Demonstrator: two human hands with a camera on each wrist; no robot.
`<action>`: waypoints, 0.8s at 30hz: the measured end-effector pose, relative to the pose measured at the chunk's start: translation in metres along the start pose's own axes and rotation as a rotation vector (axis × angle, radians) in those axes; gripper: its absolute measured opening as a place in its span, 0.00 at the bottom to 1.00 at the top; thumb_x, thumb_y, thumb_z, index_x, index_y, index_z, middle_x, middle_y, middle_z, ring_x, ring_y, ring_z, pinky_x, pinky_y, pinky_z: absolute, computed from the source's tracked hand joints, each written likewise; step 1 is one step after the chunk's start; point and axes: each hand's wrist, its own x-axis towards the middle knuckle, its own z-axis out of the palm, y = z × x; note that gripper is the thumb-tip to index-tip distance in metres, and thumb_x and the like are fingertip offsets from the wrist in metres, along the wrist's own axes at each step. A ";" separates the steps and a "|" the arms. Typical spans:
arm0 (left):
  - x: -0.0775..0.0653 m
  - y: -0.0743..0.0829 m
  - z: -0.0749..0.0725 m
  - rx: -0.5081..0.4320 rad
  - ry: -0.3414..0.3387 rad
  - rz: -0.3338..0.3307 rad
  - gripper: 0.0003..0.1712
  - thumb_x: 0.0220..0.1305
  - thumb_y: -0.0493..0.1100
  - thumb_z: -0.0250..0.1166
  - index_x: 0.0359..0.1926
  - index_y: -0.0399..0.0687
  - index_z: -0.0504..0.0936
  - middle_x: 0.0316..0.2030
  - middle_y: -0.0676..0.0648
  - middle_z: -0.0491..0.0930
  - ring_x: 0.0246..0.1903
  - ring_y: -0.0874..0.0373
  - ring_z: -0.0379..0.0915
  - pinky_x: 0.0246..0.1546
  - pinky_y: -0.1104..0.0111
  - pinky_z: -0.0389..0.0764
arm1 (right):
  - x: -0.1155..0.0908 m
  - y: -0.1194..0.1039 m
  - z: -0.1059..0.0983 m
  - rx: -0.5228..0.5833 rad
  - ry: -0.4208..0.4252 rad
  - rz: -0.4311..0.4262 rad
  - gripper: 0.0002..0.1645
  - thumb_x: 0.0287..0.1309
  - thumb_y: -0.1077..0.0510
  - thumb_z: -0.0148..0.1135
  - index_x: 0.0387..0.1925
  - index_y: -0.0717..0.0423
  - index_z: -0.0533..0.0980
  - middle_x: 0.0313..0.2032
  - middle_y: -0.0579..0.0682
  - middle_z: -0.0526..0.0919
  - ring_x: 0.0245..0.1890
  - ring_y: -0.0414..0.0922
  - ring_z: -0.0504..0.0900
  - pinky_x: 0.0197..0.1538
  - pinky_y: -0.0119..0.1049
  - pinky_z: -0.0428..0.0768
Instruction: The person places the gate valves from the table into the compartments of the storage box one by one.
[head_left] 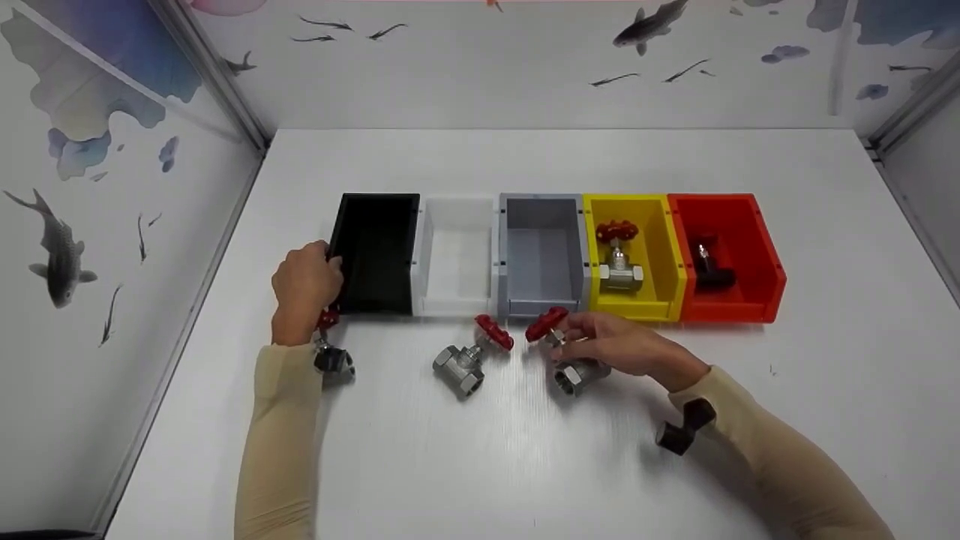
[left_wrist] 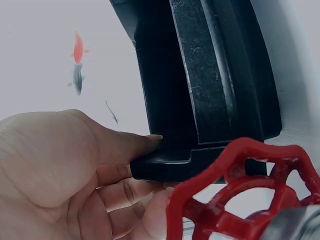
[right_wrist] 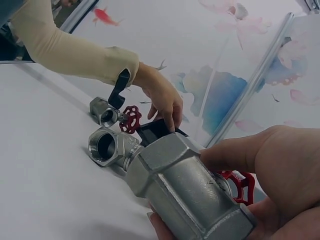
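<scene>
Nearest you on the bench (head_left: pixel 480 472), your right hand (head_left: pixel 619 345) pinches a valve (head_left: pixel 582 375) just in front of the gray bin (head_left: pixel 544 251) and yellow bin (head_left: pixel 637 310). Its red wheel points left and away from you; its pipe body runs roughly left to right, an open end facing near-left. Your fingers hide part of the stem and body, and the small dark marks on the metal are too small to read. The right wrist view cuts your hand off at its edge.

Left of it lies a second valve (head_left: pixel 459 370), wheel toward far right, body slanting from far left to near right. A third valve (head_left: pixel 328 319), further left, is partly covered by your wrist gear (head_left: pixel 330 360).

Your left hand (head_left: pixel 306 281) grips the black bin (head_left: pixel 379 307) by its left side, thumb over the rim; its other fingers are partly hidden.

Beyond, the yellow bin's valve (head_left: pixel 620 276) has its wheel pointing away, body crosswise. The dark fitting (head_left: pixel 714 277) inside the red bin (head_left: pixel 772 277) is hard to make out.
</scene>
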 end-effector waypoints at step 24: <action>0.002 0.001 0.000 -0.003 -0.012 -0.021 0.19 0.73 0.42 0.54 0.53 0.29 0.79 0.45 0.27 0.82 0.43 0.32 0.80 0.40 0.43 0.79 | 0.006 -0.023 -0.004 0.002 0.103 -0.078 0.26 0.61 0.50 0.68 0.49 0.65 0.70 0.33 0.50 0.76 0.31 0.43 0.76 0.34 0.30 0.75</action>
